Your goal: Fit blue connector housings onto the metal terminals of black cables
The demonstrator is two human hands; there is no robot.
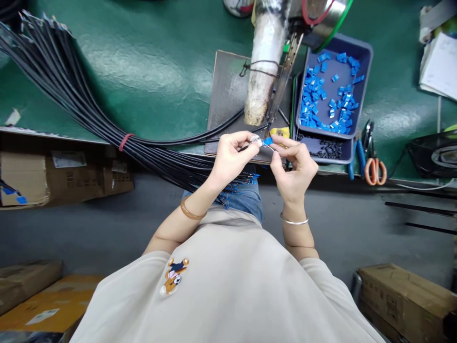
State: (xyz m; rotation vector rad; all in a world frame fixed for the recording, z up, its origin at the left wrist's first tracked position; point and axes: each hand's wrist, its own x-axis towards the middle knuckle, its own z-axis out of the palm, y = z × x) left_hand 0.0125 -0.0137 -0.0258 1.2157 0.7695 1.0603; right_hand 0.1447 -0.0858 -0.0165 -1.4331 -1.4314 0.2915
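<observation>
My left hand [233, 155] is closed in a pinch on the end of a thin black cable at the bench's front edge. My right hand [294, 164] is closed too, its fingertips pinching a small blue connector [267, 141] that meets the cable end between both hands. A thick bundle of black cables [71, 90], tied with a red band [124, 140], runs from the far left across the green bench [150, 62] down to my lap, where several cable ends carry blue connectors.
A blue tray [364, 52] of loose blue connectors stands right of a grey plate [224, 90] with a wrapped post [266, 66]. A lower tray holds small black parts [326, 148]. Orange-handled scissors [374, 166] and blue pliers lie at right. Cardboard boxes [403, 295] sit on the floor.
</observation>
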